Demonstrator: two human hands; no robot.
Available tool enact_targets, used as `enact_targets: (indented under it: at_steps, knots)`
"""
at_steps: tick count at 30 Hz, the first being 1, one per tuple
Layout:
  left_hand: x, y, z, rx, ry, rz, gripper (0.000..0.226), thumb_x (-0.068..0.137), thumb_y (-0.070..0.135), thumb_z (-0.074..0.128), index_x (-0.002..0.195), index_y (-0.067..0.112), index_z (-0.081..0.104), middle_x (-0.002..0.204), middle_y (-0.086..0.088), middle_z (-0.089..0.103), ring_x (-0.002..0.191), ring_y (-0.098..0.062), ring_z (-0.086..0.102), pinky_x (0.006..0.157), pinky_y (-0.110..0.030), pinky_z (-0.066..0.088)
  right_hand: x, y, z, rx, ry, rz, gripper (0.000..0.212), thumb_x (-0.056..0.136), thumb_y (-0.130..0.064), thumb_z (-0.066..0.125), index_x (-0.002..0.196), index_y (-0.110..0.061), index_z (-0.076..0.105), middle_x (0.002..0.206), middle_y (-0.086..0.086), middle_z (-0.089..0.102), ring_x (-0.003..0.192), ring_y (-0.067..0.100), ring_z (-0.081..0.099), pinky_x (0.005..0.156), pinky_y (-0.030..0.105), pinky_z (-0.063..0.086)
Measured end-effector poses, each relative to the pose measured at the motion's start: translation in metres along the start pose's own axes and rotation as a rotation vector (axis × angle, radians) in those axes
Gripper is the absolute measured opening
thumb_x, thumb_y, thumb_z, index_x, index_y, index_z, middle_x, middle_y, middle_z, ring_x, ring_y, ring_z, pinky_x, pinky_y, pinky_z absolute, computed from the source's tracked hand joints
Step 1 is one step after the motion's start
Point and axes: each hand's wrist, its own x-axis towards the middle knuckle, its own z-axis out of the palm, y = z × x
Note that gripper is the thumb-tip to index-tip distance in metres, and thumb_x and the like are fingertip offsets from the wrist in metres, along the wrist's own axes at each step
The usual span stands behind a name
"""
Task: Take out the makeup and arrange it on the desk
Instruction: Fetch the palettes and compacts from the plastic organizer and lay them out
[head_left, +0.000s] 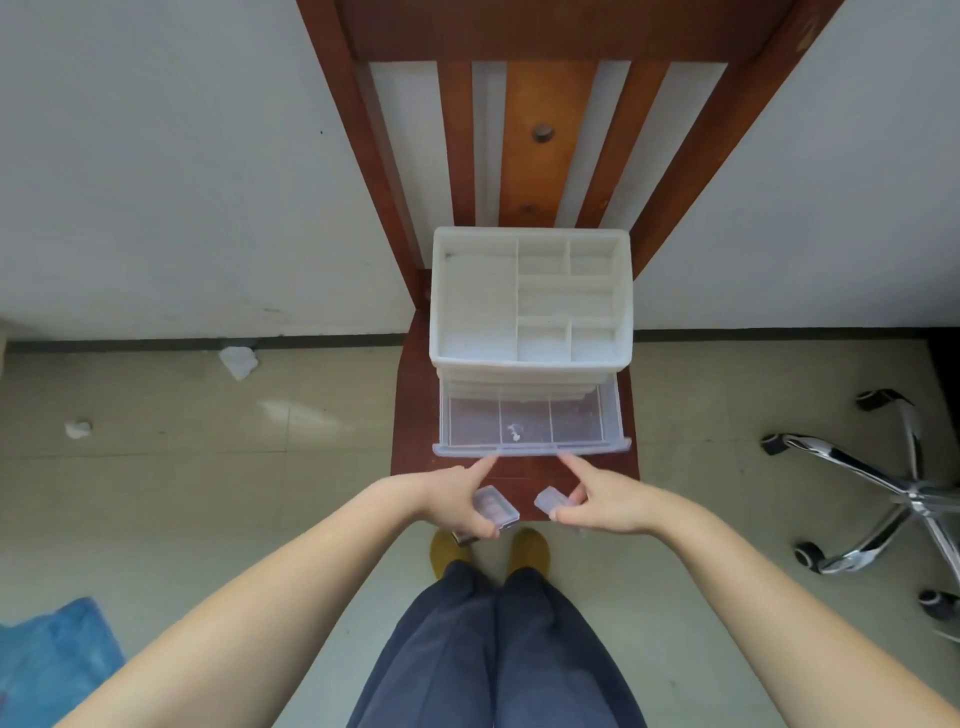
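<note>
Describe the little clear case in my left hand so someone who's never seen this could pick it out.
Find the wooden chair carrying a white organizer with its bottom drawer pulled out. In front of that drawer, the left hand holds the clear case. It is longer than the one in the right hand.

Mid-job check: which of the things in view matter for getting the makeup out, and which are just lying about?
Part of the job:
- white organizer on the wooden chair
- its open bottom drawer
- small clear case, held in left hand
- small clear case, held in right hand

Lying about:
- crumpled tissues
- office chair base
- blue bag
</note>
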Motion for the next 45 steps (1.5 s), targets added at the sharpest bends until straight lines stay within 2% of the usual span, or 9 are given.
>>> enact_targets:
  at_steps: [7,12,17,21,24,28,33,38,45]
  knots:
    - [0.021,0.010,-0.052,0.089,0.174,-0.002,0.107,0.078,0.041,0.067,0.148,0.031,-0.015,0.148,-0.015,0.030,0.122,-0.030,0.047,0.101,-0.040,0.043,0.029,-0.021,-0.050,-0.146,0.162,-0.036,0.096,0.082,-0.041,0.061,0.151,-0.020,-0.003,0.120,0.009,0.060,0.103,0.022,0.058,0.087,0.028,0.044]
    - [0.022,0.013,-0.068,0.144,0.286,0.011,0.101,0.079,0.040,0.066,0.150,0.024,-0.005,0.143,-0.015,0.033,0.126,-0.031,0.040,0.102,-0.039,0.041,0.033,-0.036,-0.056,-0.194,0.288,-0.089,0.067,0.082,-0.035,0.060,0.136,-0.010,0.030,0.078,-0.004,0.059,0.074,0.012,0.055,0.068,0.027,0.042]
    - [-0.020,0.012,-0.046,0.105,0.556,0.061,0.074,0.075,0.037,0.069,0.133,0.007,0.034,0.127,-0.010,0.041,0.119,-0.027,0.040,0.095,-0.037,0.043,0.010,-0.054,-0.039,-0.393,0.357,-0.134,0.031,0.084,-0.039,0.056,0.101,-0.014,0.049,0.108,0.008,0.052,0.101,0.026,0.051,0.077,0.032,0.041]
    - [-0.068,-0.007,-0.024,0.141,0.768,-0.001,0.054,0.076,0.036,0.067,0.115,0.008,0.044,0.115,-0.008,0.043,0.108,-0.025,0.042,0.087,-0.034,0.043,-0.007,-0.085,-0.025,-0.579,0.420,-0.245,0.043,0.085,-0.037,0.052,0.121,-0.014,0.049,0.117,0.007,0.048,0.111,0.025,0.046,0.085,0.037,0.046]
    - [-0.106,-0.025,0.000,0.138,0.887,-0.110,0.058,0.077,0.036,0.065,0.122,0.008,0.042,0.117,-0.008,0.043,0.108,-0.025,0.043,0.089,-0.035,0.043,-0.014,-0.119,-0.009,-0.771,0.438,-0.427,0.053,0.086,-0.038,0.052,0.133,-0.015,0.041,0.124,0.007,0.046,0.116,0.026,0.044,0.087,0.039,0.047]
    - [-0.148,-0.035,0.052,0.061,1.025,-0.307,0.062,0.078,0.037,0.062,0.127,0.006,0.040,0.120,-0.010,0.043,0.108,-0.027,0.044,0.089,-0.035,0.043,-0.024,-0.155,0.012,-1.073,0.433,-0.701,0.056,0.088,-0.035,0.052,0.136,-0.011,0.039,0.127,0.011,0.047,0.113,0.031,0.047,0.082,0.040,0.049]
    - [-0.182,-0.027,0.145,-0.221,1.166,-0.566,0.060,0.078,0.035,0.061,0.127,0.009,0.039,0.122,-0.008,0.041,0.112,-0.026,0.042,0.090,-0.033,0.041,-0.038,-0.181,0.055,-1.386,0.320,-0.952,0.045,0.075,-0.031,0.064,0.111,-0.005,0.057,0.098,0.012,0.057,0.086,0.036,0.060,0.056,0.038,0.052]
    - [-0.218,-0.007,0.260,-0.518,1.303,-0.822,0.059,0.078,0.034,0.061,0.127,0.011,0.038,0.124,-0.007,0.040,0.116,-0.026,0.042,0.094,-0.035,0.040,-0.073,-0.199,0.130,-1.612,0.148,-1.199,0.057,0.088,-0.037,0.052,0.137,-0.014,0.035,0.127,0.007,0.044,0.117,0.028,0.043,0.090,0.036,0.043]
    - [-0.252,0.051,0.432,-0.794,1.405,-1.156,0.059,0.077,0.037,0.062,0.126,0.011,0.040,0.122,-0.007,0.043,0.116,-0.025,0.042,0.098,-0.030,0.037,-0.146,-0.184,0.271,-1.724,-0.140,-1.546,0.059,0.088,-0.039,0.052,0.140,-0.019,0.033,0.133,0.005,0.041,0.124,0.026,0.039,0.099,0.032,0.037]
